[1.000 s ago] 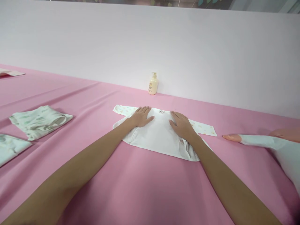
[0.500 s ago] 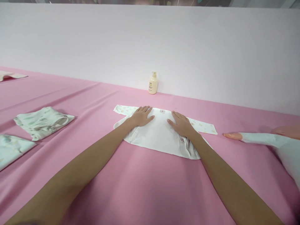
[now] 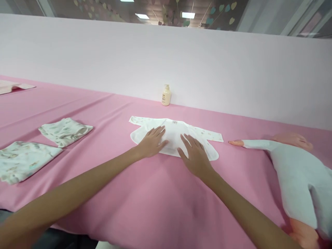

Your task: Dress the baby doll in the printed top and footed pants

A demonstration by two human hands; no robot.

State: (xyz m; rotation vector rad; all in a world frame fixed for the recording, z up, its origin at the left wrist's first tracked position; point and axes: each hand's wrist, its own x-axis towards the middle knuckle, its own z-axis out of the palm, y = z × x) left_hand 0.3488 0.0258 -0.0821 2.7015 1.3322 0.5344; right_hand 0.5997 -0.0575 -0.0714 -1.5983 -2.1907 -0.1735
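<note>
A small white baby shirt [image 3: 171, 135] lies spread on the pink cloth, its patterned sleeves stretched out to both sides and a printed label at the neck. My left hand [image 3: 152, 141] rests flat on its left part, fingers apart. Over the lower right part of the shirt is my right hand [image 3: 195, 154], palm down with fingers spread; whether the whole palm touches the fabric I cannot tell. Neither hand grips anything. Parts of the shirt's lower edge are hidden beneath the hands.
Two folded patterned garments, one [image 3: 66, 131] behind the other [image 3: 27, 160], lie to the left. A pump bottle [image 3: 166, 95] stands against the white wall [image 3: 166, 58]. On the right lies a doll [image 3: 287, 169] in pale clothing. A pinkish cloth [image 3: 14, 86] sits far left.
Both hands have slid down the shirt toward me from near the neck. The lower right, crumpled before, now lies smoother. The view has tilted up, showing more ceiling and more of the doll.
</note>
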